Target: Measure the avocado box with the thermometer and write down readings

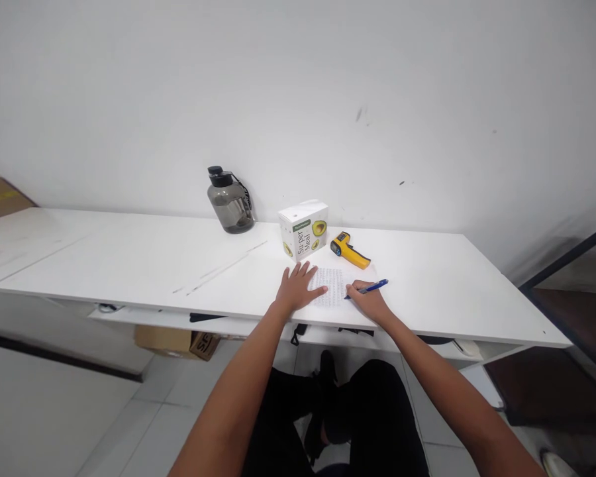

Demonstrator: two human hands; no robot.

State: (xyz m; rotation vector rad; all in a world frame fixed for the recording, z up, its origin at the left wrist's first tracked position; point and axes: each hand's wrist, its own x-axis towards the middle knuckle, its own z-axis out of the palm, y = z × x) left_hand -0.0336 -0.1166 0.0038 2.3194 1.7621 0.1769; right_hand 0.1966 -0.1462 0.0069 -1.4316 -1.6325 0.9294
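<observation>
A sheet of paper (332,286) covered in rows of handwriting lies on the white desk. My left hand (296,288) rests flat with fingers spread over the sheet's left side. In my right hand (370,302) is a blue pen (376,286), gripped near its tip, which points down at the right side of the paper. Just beyond the sheet stands a white box (304,230) with avocado pictures and the words "Su-per Meal". To the right of that box, a yellow infrared thermometer (350,251) lies on its side.
A grey translucent water jug (231,204) with a black lid stands at the back, near the wall. Below the desk (144,265) is a shelf with several dark items and a cardboard box (176,341). Another carton (2,199) sits at far left. A dark metal frame (571,262) stands at right.
</observation>
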